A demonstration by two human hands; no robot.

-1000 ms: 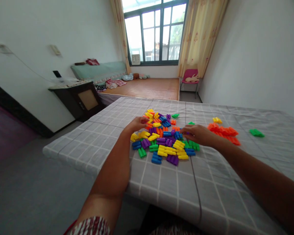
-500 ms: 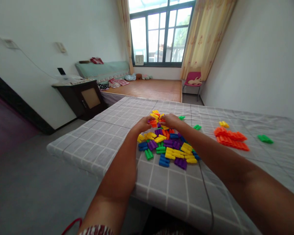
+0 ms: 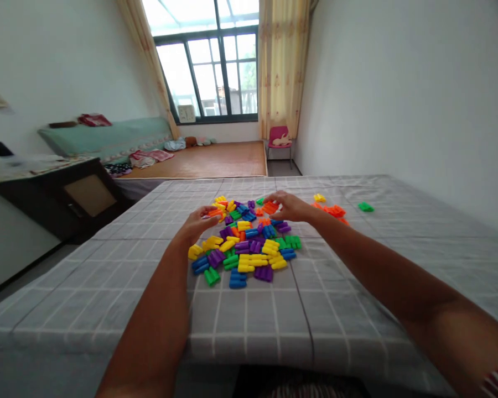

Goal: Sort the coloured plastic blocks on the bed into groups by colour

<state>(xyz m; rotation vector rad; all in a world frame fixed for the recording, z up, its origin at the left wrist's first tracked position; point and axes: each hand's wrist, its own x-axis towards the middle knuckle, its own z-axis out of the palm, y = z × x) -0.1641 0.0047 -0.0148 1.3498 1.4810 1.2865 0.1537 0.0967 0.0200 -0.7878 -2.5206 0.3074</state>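
Observation:
A loose pile of plastic toy building blocks (image 3: 253, 260) in yellow, blue, purple, green and orange lies on the checked cloth. At the pile's far left edge, my left hand (image 3: 197, 223) has its thumb and fingers curled round an orange block (image 3: 216, 213). My right hand (image 3: 289, 207) is at the far right edge of the pile, closed on another orange block (image 3: 270, 207) between thumb and fingers. Beyond my right wrist lies a group of orange blocks (image 3: 334, 211), partly hidden by the forearm.
Grey checked cloth (image 3: 128, 287) covers the table. A yellow block (image 3: 319, 198) and a green block (image 3: 366, 207) lie apart on the right. Behind the table are a bed (image 3: 228, 157), a pink chair (image 3: 279, 135) and a dark cabinet (image 3: 91, 196).
My hands were close together at the far end of the pile and have moved apart, exposing blue and green blocks between them. The view has turned right.

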